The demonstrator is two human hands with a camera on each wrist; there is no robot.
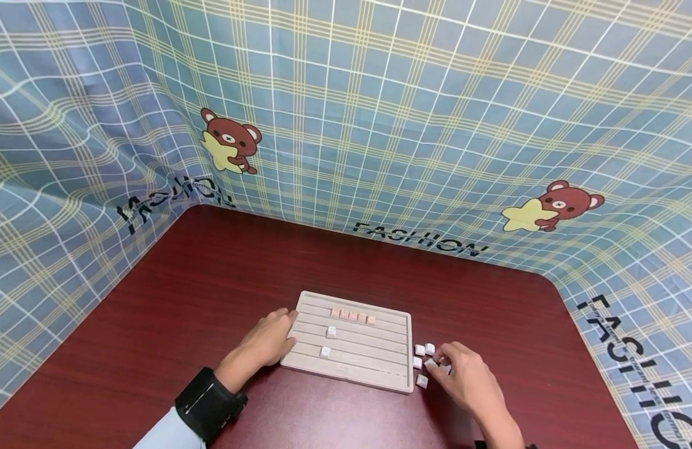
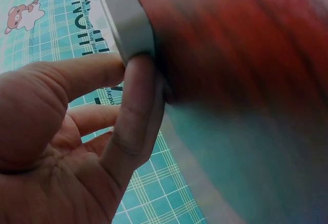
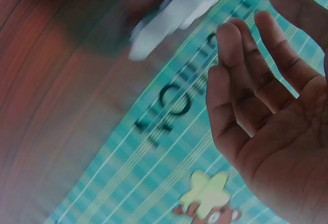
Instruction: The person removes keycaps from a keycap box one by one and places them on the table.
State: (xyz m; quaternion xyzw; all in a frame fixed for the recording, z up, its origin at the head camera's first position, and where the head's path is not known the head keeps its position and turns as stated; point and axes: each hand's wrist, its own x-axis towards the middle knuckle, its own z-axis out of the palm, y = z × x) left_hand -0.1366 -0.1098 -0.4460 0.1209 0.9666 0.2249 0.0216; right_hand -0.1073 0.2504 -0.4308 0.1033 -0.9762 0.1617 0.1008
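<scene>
A pale grooved tray [image 1: 368, 363] lies on the table, with a row of pink keycaps [image 1: 353, 316] in an upper groove. Lower down on it sit two white keycaps, one [image 1: 331, 332] above the other [image 1: 325, 352]. My left hand [image 1: 265, 340] grips the tray's left edge; in the left wrist view thumb and finger pinch its rim [image 2: 134, 29]. Beyond the tray's right edge, my right hand [image 1: 469, 377] hovers by several loose white keycaps [image 1: 420, 350], fingers bent. The right wrist view shows its relaxed fingers [image 3: 230, 106] holding nothing.
The dark red table [image 1: 239, 268] spreads around the tray. Plaid cloth [image 1: 346, 125] with printed bears and lettering walls the back and sides. A blurred white shape [image 3: 169, 24] appears at the top of the right wrist view.
</scene>
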